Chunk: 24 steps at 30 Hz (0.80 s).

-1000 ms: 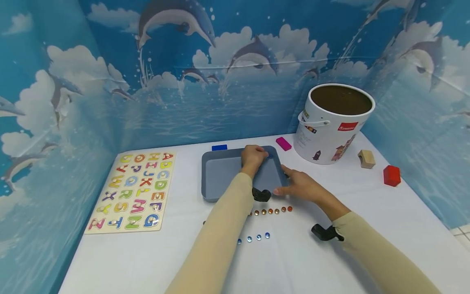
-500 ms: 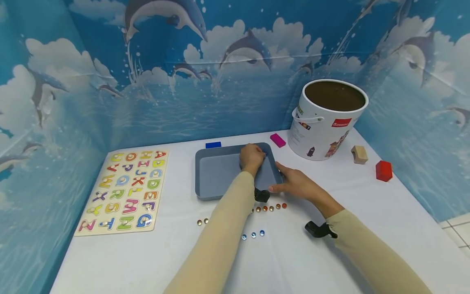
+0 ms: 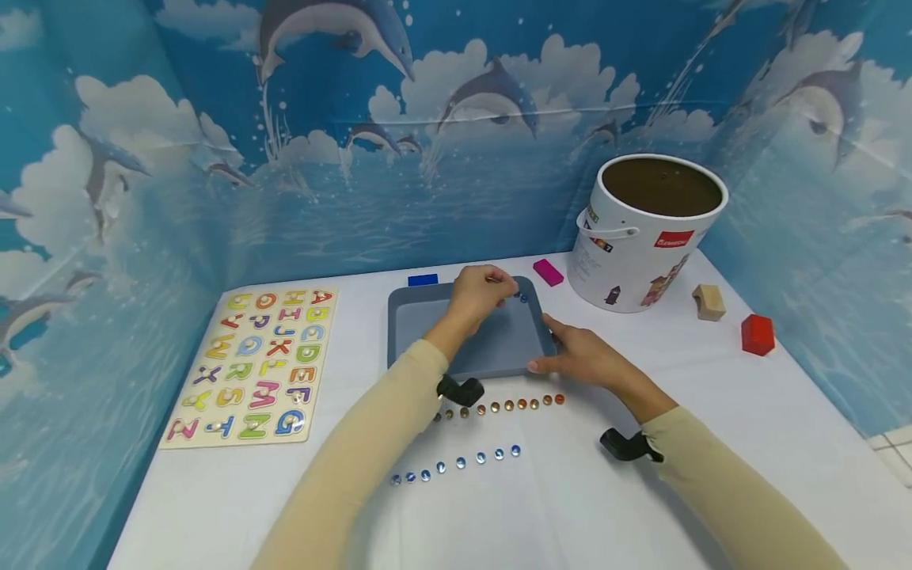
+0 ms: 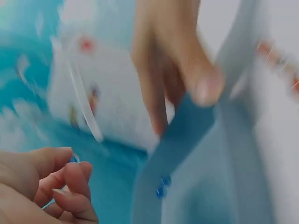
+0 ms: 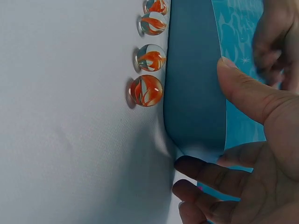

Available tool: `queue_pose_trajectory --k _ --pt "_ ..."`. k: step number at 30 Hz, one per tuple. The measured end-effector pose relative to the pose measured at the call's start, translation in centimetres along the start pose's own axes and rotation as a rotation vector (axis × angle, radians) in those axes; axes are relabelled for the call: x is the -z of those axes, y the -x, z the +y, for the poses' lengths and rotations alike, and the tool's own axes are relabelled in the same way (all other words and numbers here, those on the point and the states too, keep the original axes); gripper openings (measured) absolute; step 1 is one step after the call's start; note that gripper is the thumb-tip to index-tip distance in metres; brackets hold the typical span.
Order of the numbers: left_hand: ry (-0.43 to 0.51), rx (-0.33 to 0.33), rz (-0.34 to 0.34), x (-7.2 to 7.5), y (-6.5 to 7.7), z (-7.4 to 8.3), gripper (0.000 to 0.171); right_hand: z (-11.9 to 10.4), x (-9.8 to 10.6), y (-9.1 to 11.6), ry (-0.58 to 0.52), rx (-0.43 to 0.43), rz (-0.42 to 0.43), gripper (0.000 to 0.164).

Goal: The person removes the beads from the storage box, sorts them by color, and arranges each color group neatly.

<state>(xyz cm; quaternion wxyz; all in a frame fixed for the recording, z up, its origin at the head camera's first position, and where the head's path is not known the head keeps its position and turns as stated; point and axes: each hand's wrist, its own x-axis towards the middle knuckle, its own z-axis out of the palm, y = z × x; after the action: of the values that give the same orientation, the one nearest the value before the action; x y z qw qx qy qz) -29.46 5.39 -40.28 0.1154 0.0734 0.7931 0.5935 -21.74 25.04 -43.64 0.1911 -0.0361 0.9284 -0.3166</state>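
My left hand [image 3: 479, 297] is raised over the back of the grey tray [image 3: 422, 317]. In the left wrist view, its thumb and fingertip pinch a small blue marble [image 4: 74, 159], mostly hidden by the fingers. Two blue marbles [image 4: 161, 187] lie inside the tray along its right wall. My right hand [image 3: 580, 356] holds the tray's front right corner, thumb at the front rim and fingers spread along the right side. In front of the tray runs a row of orange-swirled marbles [image 5: 146, 90], and nearer to me lies a row of blue marbles [image 3: 461, 462].
A wooden alphabet puzzle board [image 3: 252, 368] lies at the left. Behind the tray are a blue block [image 3: 423, 279] and a pink block [image 3: 548, 272]. A white bucket [image 3: 630, 269] stands at back right, with a wooden block [image 3: 709, 302] and red block [image 3: 758, 335] beyond it.
My left hand has lifted from the tray's right side and shifted a little left, and its forearm now uncovers more of both marble rows. My right hand keeps its place at the tray corner.
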Motion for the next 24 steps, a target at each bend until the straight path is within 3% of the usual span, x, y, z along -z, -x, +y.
queue_pose_trajectory --k 2,4,7,10,16,24 --pt "0.078 -0.008 -0.091 0.8 2.5 0.4 0.01 0.0 0.1 0.1 0.005 -0.002 -0.003 0.111" --pt "0.087 -0.005 -0.173 1.4 5.2 0.2 0.014 0.0 0.2 0.0 0.011 0.001 -0.005 0.11" --pt "0.07 0.021 -0.274 1.7 8.9 -1.4 0.019 0.0 0.1 -0.2 0.023 0.004 -0.007 0.11" --pt "0.023 0.028 -0.336 1.4 11.3 -3.4 0.017 0.1 0.0 -0.3 0.03 0.004 -0.015 0.11" --pt "-0.102 -0.041 -0.384 -0.6 13.2 -5.8 0.01 0.2 0.1 -0.4 0.037 0.017 -0.021 0.11" --pt "-0.25 -0.108 -0.381 -2.4 13.3 -7.1 0.009 0.1 0.1 -0.6 0.067 0.04 0.0 0.108"
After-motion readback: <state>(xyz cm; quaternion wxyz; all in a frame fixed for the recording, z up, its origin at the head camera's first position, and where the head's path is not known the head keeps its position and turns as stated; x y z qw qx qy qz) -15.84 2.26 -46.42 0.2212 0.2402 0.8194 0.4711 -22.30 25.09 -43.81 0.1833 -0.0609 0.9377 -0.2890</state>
